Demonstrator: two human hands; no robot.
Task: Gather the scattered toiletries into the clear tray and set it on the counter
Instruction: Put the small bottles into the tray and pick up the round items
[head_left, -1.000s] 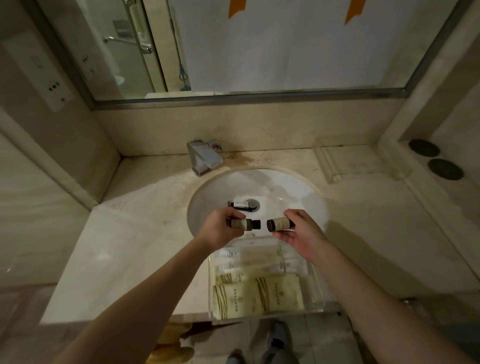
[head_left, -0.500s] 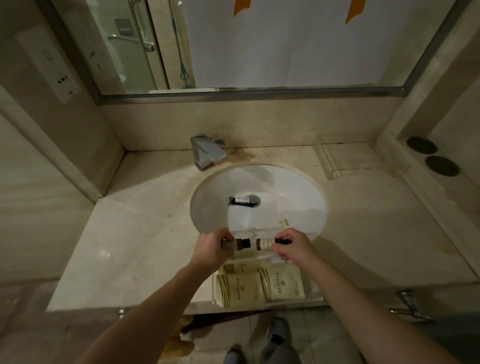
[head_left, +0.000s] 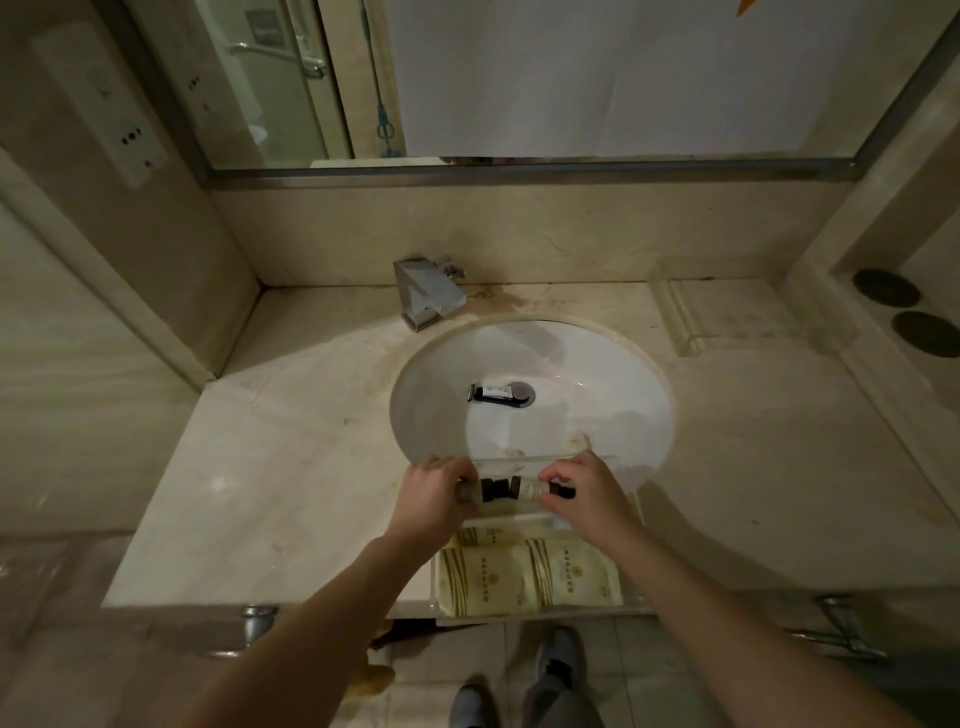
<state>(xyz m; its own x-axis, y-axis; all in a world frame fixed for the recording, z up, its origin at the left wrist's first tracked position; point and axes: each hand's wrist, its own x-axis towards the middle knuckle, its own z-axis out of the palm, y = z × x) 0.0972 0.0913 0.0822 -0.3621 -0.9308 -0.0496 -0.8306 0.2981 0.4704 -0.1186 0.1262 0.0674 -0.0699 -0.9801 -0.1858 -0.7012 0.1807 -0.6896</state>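
Over the far end of the clear tray (head_left: 631, 525), two small bottles lie end to end, their long axes running left to right across the view. The left bottle (head_left: 480, 490) has its dark cap pointing right, toward the other; the right bottle (head_left: 532, 489) shows a pale label in the middle and a dark cap at its right end, pointing right. The two bottles look to be touching, though the dim light makes that hard to settle. The left hand (head_left: 434, 493) grips the left bottle with curled fingers, and the right hand (head_left: 584, 491) pinches the right bottle near its cap. Nearer the person, cream sachets (head_left: 530, 577) with printed marks lie flat in the tray, side by side. The tray sits at the front edge of the counter (head_left: 260, 493), its far end overlapping the rim of the white sink (head_left: 597, 374). Down in the sink, a small tube (head_left: 493, 392) lies beside the drain (head_left: 522, 391), its long axis also left to right. A chrome faucet (head_left: 428, 291) stands behind the basin.
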